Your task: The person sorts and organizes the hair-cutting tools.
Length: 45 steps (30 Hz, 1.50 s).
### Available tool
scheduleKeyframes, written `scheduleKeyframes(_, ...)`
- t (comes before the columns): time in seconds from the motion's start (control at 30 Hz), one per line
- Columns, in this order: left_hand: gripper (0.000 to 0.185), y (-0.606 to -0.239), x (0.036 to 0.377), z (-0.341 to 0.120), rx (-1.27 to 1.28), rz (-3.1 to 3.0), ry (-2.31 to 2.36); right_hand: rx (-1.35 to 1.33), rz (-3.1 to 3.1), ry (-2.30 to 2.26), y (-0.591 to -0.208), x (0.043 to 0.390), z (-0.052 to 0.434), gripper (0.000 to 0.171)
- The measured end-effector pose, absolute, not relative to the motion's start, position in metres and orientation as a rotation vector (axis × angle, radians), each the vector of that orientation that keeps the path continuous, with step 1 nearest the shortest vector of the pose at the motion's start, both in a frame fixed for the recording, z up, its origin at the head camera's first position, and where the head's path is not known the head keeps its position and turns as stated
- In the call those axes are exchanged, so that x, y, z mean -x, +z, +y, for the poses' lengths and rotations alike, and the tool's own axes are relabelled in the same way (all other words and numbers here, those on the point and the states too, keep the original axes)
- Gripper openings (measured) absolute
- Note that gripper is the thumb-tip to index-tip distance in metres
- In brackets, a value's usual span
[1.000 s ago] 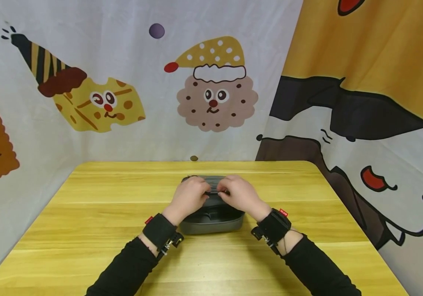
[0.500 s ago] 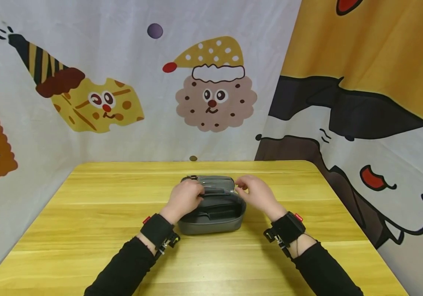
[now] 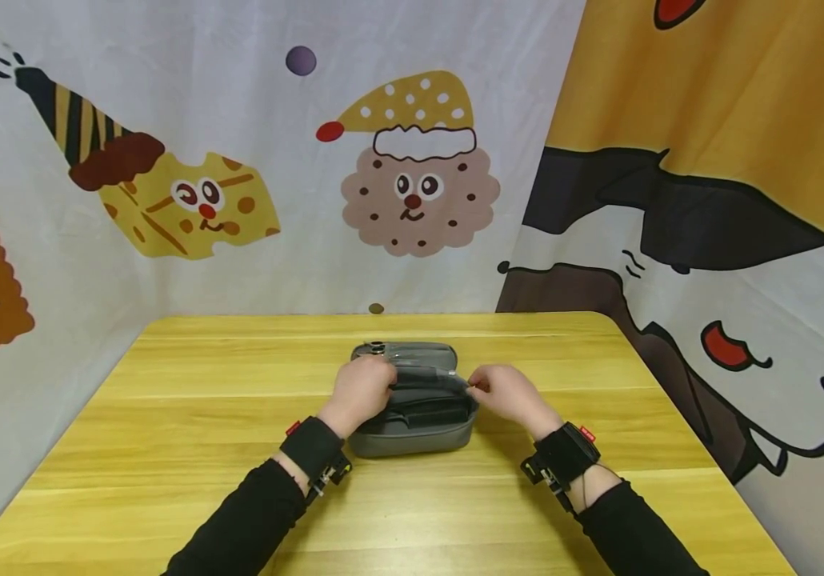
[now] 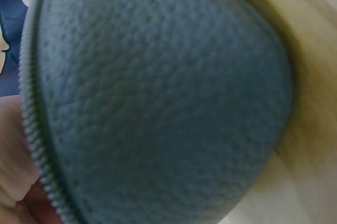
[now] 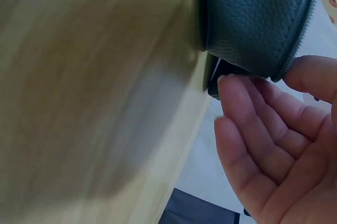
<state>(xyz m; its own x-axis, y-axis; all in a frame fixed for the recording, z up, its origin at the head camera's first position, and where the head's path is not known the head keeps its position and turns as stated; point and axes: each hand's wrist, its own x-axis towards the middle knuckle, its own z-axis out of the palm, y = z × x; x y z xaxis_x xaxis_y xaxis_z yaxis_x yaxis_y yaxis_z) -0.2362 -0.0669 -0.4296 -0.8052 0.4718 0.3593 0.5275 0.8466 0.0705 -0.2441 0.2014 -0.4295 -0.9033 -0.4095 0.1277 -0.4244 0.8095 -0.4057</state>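
Fingers of the left hand [image 3: 360, 390] curl over the top left edge of the grey zip case [image 3: 412, 428], holding it down; the case lies under and between both hands on the yellow desk [image 3: 167, 448]. Fingers of the right hand [image 3: 509, 394] pinch something small at the case's right end, by the zipper [image 5: 297, 50], with the remaining fingers [image 5: 247, 108] loosely bent beside it.
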Motion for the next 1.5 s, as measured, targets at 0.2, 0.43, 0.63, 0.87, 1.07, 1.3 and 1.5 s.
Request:
scheduleKeyframes(0.2, 0.023, -0.431, 0.235, -0.063, 0.737, -2.679, -0.247, -0.679, -2.945, 0.702, -0.433, 0.243, 0.201, 0.006)
scheduleKeyframes(0.43, 0.026, -0.435, 0.235, -0.062, 0.715, -2.663, -0.242, -0.672, -2.955, 0.712, -0.432, 0.242, 0.2, 0.005)
scheduleKeyframes(0.63, 0.027, -0.437, 0.233, -0.062, 0.694, -2.677, -0.222, -0.674, -2.955, 0.712, -0.433, 0.242, 0.201, 0.005)
scheduleKeyframes(0.87, 0.013, -0.434, 0.231, -0.069, 0.695, -2.683, -0.344, -0.686, -2.951, 0.713, -0.435, 0.242, 0.203, 0.006)
scheduleKeyframes(1.07, 0.01, -0.421, 0.236, -0.085, 0.646, -2.713, -0.574, -0.637, -2.981, 0.762, -0.432, 0.245, 0.205, 0.012)
scheduleKeyframes(1.3, 0.019, -0.412, 0.244, -0.108, 0.569, -2.735, -0.825, -0.599, -3.007, 0.886, -0.425, 0.255, 0.207, 0.018)
scheduleKeyframes(1.5, 0.025, -0.411, 0.252, -0.122, 0.457, -2.744, -0.998, -0.513, -3.027, 1.026, -0.419, 0.266, 0.206, 0.024)
